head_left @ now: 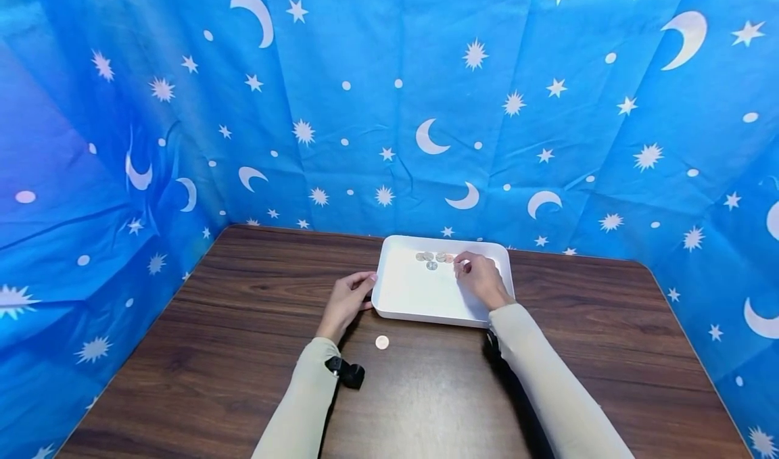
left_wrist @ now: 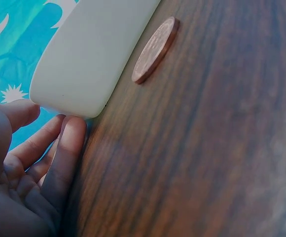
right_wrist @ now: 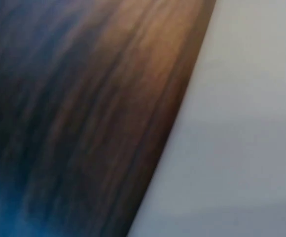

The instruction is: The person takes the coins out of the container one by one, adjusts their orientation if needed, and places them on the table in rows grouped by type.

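A shallow white tray (head_left: 426, 295) lies on the table, with several coins (head_left: 429, 257) grouped near its far side, most silver-coloured. My left hand (head_left: 348, 301) holds the tray's left side. In the left wrist view the thumb (left_wrist: 23, 113) is at the rim and other fingers (left_wrist: 71, 136) are at the lower corner. Inside the tray, my right hand (head_left: 481, 276) is low with bent fingers, its fingertips right beside a copper-coloured coin (head_left: 449, 258) at the group's right end. Whether those fingertips pinch a coin, I cannot tell. The right wrist view shows no hand.
A single copper coin (left_wrist: 155, 52) lies flat on the brown wood-grain table (head_left: 243, 324), in front of the tray and right of the left wrist. Behind the table's far edge hangs a blue cloth (head_left: 377, 107) with white moons and stars, which also runs along both sides.
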{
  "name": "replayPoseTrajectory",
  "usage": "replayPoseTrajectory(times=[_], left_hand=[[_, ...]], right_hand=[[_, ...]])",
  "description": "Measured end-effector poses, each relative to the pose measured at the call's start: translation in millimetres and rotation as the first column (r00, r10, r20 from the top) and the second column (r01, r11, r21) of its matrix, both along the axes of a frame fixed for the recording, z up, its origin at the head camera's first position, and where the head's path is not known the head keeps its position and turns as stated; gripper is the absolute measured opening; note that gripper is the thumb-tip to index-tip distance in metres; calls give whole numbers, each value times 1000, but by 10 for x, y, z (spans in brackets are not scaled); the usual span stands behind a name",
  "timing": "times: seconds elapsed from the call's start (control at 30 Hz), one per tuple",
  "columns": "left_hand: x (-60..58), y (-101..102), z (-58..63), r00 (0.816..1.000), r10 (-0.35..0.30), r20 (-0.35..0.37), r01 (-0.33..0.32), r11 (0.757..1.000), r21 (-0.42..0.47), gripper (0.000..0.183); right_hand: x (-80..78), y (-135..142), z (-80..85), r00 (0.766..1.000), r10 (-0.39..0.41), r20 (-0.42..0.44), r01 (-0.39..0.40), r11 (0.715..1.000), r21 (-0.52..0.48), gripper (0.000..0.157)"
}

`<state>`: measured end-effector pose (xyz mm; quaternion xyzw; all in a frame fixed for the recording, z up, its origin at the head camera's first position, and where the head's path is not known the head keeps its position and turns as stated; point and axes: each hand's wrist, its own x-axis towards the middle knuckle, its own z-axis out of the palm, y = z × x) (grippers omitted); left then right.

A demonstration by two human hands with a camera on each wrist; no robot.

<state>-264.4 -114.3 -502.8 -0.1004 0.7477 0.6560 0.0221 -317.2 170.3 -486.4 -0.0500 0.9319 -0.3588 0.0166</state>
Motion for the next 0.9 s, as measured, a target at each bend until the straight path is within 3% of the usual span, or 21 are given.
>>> replayPoseTrajectory(times=[0.37,0.9], left_hand=[[-5,14,7,1000,4,-7,-4,1000,16,33],[-50,40,3,999,30,12,-29,999,-21,36]], right_hand=[[-1,32,25,998,68,-5,-68,998,-3,23],[-152,70,122,985,128,114,-135,990,52,14]])
